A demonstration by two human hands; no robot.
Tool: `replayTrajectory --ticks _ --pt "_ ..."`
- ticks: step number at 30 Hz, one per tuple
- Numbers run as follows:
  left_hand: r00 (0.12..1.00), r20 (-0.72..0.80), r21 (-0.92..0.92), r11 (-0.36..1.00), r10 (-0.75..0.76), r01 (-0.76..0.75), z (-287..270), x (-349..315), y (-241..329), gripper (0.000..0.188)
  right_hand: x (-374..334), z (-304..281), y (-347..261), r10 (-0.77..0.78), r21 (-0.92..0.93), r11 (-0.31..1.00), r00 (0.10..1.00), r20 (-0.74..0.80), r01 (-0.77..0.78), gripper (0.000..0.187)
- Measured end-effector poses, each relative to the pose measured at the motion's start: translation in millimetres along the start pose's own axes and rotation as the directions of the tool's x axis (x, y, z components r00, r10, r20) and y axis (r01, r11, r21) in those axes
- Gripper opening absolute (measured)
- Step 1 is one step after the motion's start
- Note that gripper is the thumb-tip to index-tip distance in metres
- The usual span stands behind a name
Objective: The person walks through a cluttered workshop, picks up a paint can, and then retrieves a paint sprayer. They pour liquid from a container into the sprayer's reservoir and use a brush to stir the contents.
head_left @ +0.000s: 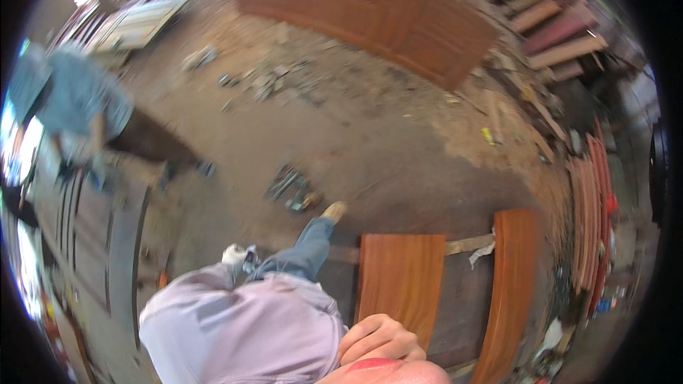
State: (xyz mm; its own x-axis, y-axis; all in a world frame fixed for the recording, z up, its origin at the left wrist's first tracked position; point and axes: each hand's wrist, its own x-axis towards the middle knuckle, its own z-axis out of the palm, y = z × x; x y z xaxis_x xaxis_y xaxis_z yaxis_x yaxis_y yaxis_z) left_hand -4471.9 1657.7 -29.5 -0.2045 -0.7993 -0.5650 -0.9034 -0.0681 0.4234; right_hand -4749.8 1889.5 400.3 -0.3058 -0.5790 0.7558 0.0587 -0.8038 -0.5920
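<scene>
the wider orange-brown board (402, 270) lies just beyond the right hand (380, 339), curled together; whether the blurred left hand (234, 254) grips, i cannot tell.

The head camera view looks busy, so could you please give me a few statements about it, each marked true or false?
1. Two reddish-brown boards lie side by side with a gap between them. True.
2. The large panel at the top is white. False: it is reddish-brown.
3. Another person in a blue top is at the picture's left. True.
4. The right hand touches the large panel. False: it is at the lower edge, far from the panel, with fingers curled.
5. A small cluster of items lies on the floor near the shoe. True.
</scene>
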Motion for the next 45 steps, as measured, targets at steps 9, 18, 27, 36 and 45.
replayTrajectory --ticks 9,18,27,36,45 --pt "0.959 0.127 -0.675 0.73 0.255 -0.105 77.3 177.0 263.6 0.018 142.9 -202.4 18.3 -0.554 -0.348 0.779 0.832 0.008 0.522 0.007" --pt "0.911 0.234 -0.555 0.816 0.339 -0.161 136.2 190.1 501.1 0.015 141.7 -364.7 -36.2 -0.605 -0.745 0.532 0.796 -0.002 0.402 0.018" --pt "0.892 0.276 -0.261 0.921 0.358 -0.289 312.1 192.7 734.7 0.013 141.6 -615.9 -152.8 -0.411 -0.977 0.21 0.905 -0.109 -0.022 0.013" --pt "0.697 0.348 -0.339 0.777 0.627 -0.53 487.6 119.5 1047.9 0.021 190.2 -884.9 -293.8 -0.387 -0.977 -0.208 0.921 0.043 -0.042 0.035" --pt "0.696 0.373 -0.395 0.784 0.613 -0.479 668.0 154.0 1272.7 0.01 216.7 -1144.4 -346.1 -0.607 -0.981 -0.157 0.795 0.004 -0.115 0.024"
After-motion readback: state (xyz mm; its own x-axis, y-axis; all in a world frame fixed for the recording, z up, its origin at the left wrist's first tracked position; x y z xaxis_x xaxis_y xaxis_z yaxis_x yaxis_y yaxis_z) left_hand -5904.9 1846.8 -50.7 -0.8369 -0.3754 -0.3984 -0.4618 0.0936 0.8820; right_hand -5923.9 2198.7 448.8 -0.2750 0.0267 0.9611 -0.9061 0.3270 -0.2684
